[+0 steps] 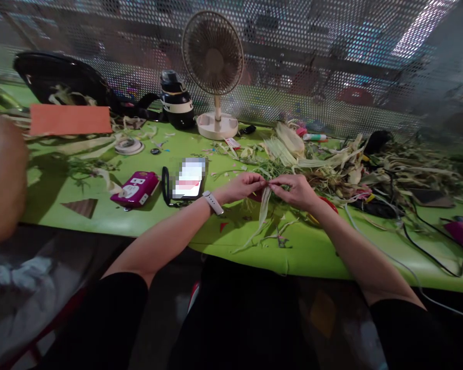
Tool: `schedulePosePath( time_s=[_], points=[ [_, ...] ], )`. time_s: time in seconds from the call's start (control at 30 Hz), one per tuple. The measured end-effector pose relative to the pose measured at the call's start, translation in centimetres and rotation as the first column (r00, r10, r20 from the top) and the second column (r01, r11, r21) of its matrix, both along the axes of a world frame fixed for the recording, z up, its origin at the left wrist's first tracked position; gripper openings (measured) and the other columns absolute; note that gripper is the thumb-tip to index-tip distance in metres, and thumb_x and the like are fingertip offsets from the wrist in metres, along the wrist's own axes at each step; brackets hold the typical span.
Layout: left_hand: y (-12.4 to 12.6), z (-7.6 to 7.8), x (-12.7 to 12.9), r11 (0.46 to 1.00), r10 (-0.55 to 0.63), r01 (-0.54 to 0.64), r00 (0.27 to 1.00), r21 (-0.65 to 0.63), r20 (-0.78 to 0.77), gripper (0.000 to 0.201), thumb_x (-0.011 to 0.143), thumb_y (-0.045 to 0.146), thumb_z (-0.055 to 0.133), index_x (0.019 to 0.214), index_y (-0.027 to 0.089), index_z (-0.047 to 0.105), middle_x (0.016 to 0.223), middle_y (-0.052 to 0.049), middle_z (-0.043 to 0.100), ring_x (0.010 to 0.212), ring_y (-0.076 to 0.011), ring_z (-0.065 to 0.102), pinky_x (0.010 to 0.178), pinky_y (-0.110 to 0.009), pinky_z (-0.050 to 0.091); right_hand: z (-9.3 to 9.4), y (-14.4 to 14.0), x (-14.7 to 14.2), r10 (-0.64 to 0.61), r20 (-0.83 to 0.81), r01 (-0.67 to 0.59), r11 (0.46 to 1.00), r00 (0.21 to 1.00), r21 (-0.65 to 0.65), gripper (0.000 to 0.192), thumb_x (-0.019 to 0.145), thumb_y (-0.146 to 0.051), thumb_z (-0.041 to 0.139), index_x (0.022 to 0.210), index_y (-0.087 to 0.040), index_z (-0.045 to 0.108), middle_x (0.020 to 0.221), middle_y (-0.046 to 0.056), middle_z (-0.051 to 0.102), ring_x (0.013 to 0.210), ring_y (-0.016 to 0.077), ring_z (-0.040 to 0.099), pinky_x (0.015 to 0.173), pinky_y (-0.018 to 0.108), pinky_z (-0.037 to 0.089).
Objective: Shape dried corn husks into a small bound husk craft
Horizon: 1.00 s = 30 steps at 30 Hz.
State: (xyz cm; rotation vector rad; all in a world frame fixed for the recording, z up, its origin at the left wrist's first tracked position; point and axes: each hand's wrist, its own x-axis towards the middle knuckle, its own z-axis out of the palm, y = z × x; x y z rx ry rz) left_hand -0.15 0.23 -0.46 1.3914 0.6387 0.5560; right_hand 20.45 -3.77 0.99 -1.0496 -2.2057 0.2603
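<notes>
My left hand (pixel 245 186), with a pale watch on its wrist, pinches the upper end of a dried corn husk strip (pixel 264 208). From the other side my right hand (pixel 293 190) closes its fingertips on the same end, so the two hands almost touch. The strip hangs down toward the table's front edge. Behind the hands lies a heap of dried corn husks (pixel 291 144) mixed with grassy stems. Something red and yellow, perhaps a tool handle (pixel 327 205), shows partly behind my right wrist.
A lit phone (pixel 189 177), a magenta power socket block (pixel 136 189) and a tape roll (pixel 129 146) lie left on the green table (pixel 216 246). A fan (pixel 214 56) and a black bottle (pixel 177 103) stand behind. Cables (pixel 424 244) run right. Another person's arm (pixel 3 180) is at far left.
</notes>
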Motion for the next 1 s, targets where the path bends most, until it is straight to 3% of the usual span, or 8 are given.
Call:
schedulePosePath(
  time_s=[0.3,0.53,0.8,1.0],
  points=[
    [0.37,0.24,-0.17,0.982,-0.055,0.067,0.996,0.176,-0.07,0.018,0.093,0.028,0.06,0.081,0.014,0.056,0.071,0.003,0.059,0.063,-0.0063,0.06,0.068,-0.022,0.055,0.29,0.19,0.25,-0.044,-0.1,0.016,0.966,0.994,-0.259,0.022,0.081,-0.031,0.061,0.082,-0.015,0.077,0.074,0.005,0.075,0.067,0.0167,0.067,0.065,0.028,0.052],
    [0.43,0.08,-0.22,0.975,-0.081,0.096,0.993,0.202,-0.081,0.021,0.093,0.03,0.059,0.079,0.015,0.055,0.07,0.004,0.057,0.062,-0.0062,0.059,0.068,-0.023,0.055,0.39,0.1,-0.05,-0.025,-0.09,-0.004,0.952,0.996,-0.306,0.024,0.08,-0.033,0.061,0.079,-0.015,0.075,0.067,0.003,0.07,0.062,0.0139,0.06,0.063,0.027,0.047],
    [0.51,0.75,-0.85,0.992,-0.107,0.108,0.994,0.061,-0.021,0.017,0.089,0.031,0.065,0.085,0.015,0.06,0.078,0.001,0.063,0.074,-0.0083,0.063,0.072,-0.024,0.056,0.42,0.17,0.03,-0.035,-0.122,-0.004,0.953,0.992,-0.302,0.023,0.08,-0.032,0.06,0.078,-0.014,0.074,0.066,0.003,0.069,0.061,0.0136,0.059,0.062,0.027,0.048],
    [0.23,0.45,-0.65,0.99,-0.061,0.065,0.998,-0.128,0.031,0.036,0.086,0.048,0.066,0.079,0.013,0.059,0.077,-0.006,0.069,0.068,-0.0143,0.068,0.069,-0.032,0.056,0.26,-0.05,-0.16,-0.039,-0.099,0.019,0.98,0.994,-0.199,0.019,0.08,-0.025,0.059,0.08,-0.014,0.075,0.07,0.003,0.073,0.064,0.0142,0.063,0.063,0.026,0.05]
  ],
)
